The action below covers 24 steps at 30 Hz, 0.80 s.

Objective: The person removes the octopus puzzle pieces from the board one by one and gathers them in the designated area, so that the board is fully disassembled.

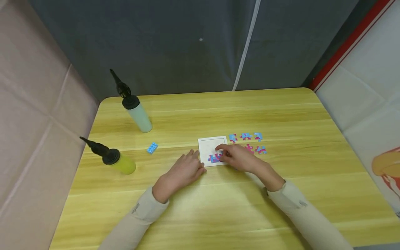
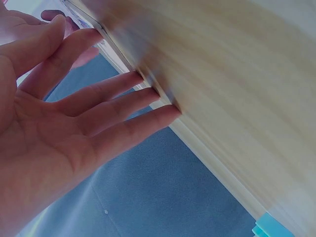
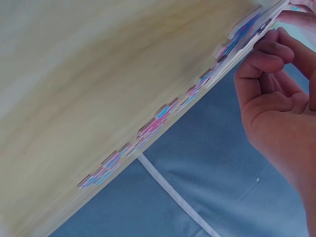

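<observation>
A white square puzzle tray (image 1: 206,145) lies on the table, with joined blue and pink jigsaw pieces (image 1: 214,158) along its lower part. My left hand (image 1: 184,169) rests at the tray's left edge; in the left wrist view its fingers (image 2: 133,126) are spread and nearly straight, tips at the surface. Over the tray's right side, my right hand (image 1: 239,157) has its fingers curled, thumb and index pinching a puzzle piece mostly hidden by them. The right wrist view shows these curled fingers (image 3: 266,61) close over the tray.
Several loose puzzle pieces (image 1: 246,136) lie in two rows right of the tray. A blue toy brick (image 1: 152,148) sits to the left. Farther left stand a pale green bottle (image 1: 140,118) and a yellow-green bottle (image 1: 125,166), both with black nozzle tops. A grey curtain (image 1: 156,45) hangs behind the table.
</observation>
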{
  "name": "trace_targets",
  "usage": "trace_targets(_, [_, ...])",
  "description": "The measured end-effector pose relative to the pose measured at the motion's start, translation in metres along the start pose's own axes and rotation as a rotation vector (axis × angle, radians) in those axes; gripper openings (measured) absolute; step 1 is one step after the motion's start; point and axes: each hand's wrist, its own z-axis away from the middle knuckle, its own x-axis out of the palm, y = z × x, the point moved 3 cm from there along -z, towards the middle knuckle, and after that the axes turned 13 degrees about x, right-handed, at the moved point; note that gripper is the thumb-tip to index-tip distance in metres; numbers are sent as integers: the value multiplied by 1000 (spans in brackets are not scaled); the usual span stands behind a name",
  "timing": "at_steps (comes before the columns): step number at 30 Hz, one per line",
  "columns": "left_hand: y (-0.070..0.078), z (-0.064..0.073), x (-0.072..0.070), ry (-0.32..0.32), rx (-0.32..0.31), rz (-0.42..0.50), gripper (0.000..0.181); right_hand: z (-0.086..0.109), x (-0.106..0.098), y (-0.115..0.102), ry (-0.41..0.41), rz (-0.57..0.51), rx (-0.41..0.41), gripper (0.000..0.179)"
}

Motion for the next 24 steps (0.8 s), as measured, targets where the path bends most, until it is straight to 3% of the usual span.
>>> trace_targets(8, [-1, 0, 2, 11, -6, 3, 28, -3, 3, -3, 5, 51, -29, 18])
trace_targets(14, [-1, 0, 2, 7, -15, 15, 28, -5, 3, -2, 36, 33, -17, 9])
trace_targets(19, [-1, 0, 2, -1, -18, 22, 28, -3, 2, -4, 76, 18, -37, 12])
trace_targets(24, [-1, -1, 1, 12, 0, 2, 28, -1, -2, -2, 62, -55, -22, 12])
